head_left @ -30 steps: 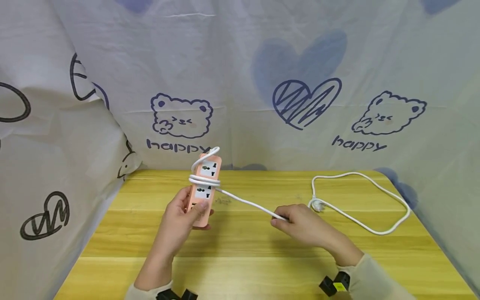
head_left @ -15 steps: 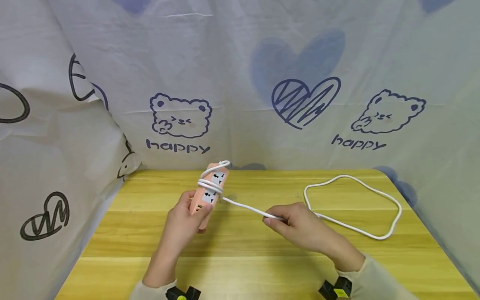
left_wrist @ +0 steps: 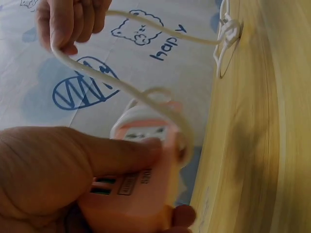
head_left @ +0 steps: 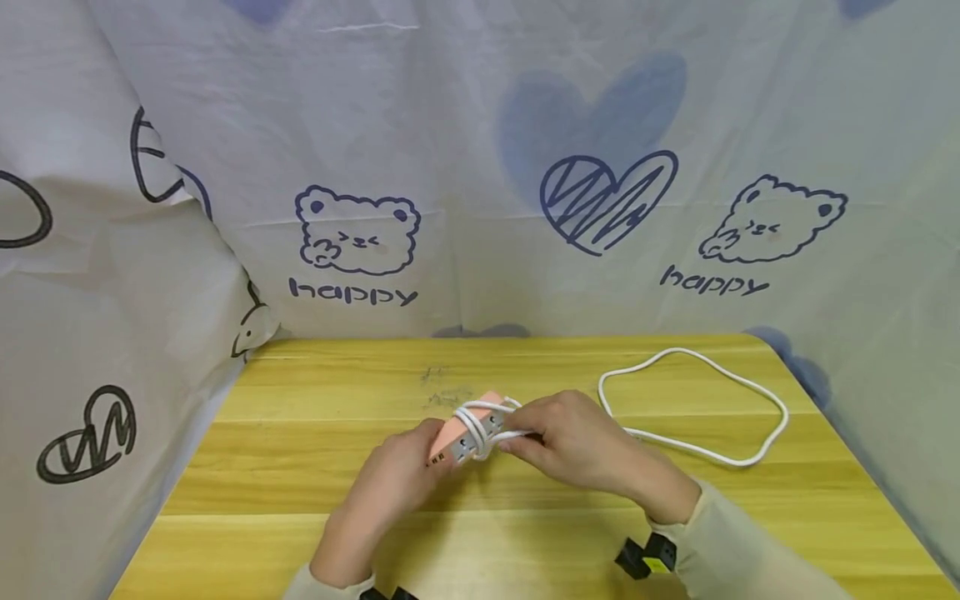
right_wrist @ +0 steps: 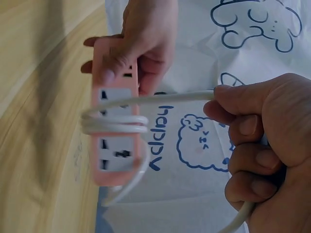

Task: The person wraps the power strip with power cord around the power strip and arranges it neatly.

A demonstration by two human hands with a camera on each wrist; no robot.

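My left hand [head_left: 401, 467] grips a pink power strip [head_left: 452, 435] by its USB-port end, thumb across its face. White cord [right_wrist: 116, 127] is wound round the middle of the strip in several turns, crossing the white socket panels. My right hand [head_left: 573, 437] pinches the cord close to the strip's right side. In the right wrist view the cord runs taut from the strip to my right thumb and forefinger, and the other fingers curl over it. The strip is tilted, its far end pointing up and right in the head view.
The rest of the cord lies in a wide loop [head_left: 783, 408] on the right of the wooden table [head_left: 300, 400]. A pale printed cloth [head_left: 480, 250] hangs behind the table and along its left side.
The power strip has come down and right and turned sideways in my left hand. My right hand has moved left, close to it with the cord. The loop on the table has shifted left.
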